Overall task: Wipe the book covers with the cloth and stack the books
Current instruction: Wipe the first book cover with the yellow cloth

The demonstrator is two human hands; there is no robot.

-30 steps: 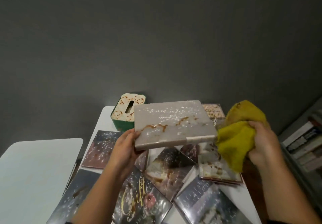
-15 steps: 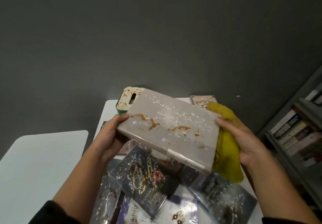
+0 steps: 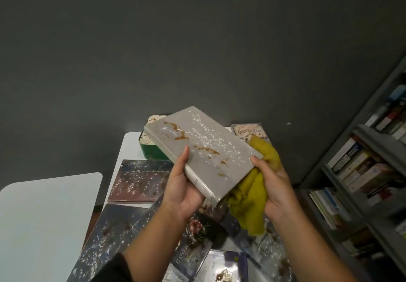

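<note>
Nearest the viewer, dirty books (image 3: 123, 237) lie overlapping on the white table (image 3: 129, 143), their glossy covers speckled white and smeared brown. Above them, the left hand (image 3: 182, 191) grips the grey book (image 3: 204, 150) along its spine edge, thumb laid up the cover and fingers curled beneath. The right hand (image 3: 271, 183) bunches the yellow cloth (image 3: 252, 198) in curled fingers and steadies the book's right edge with its fingertips. The grey book is held in the air, tilted, stained cover upward (brown streaks and white flecks not yet wiped). Judged a stiff hardback of moderate weight; its smooth cover may slip, so hold it at the spine or opposite edges, never by one cover. The cloth is soft and limp, best gathered into a pad. Farther off stand a green tin (image 3: 153, 150) and another book (image 3: 249, 130); a bookshelf (image 3: 362, 172) lies right.
</note>
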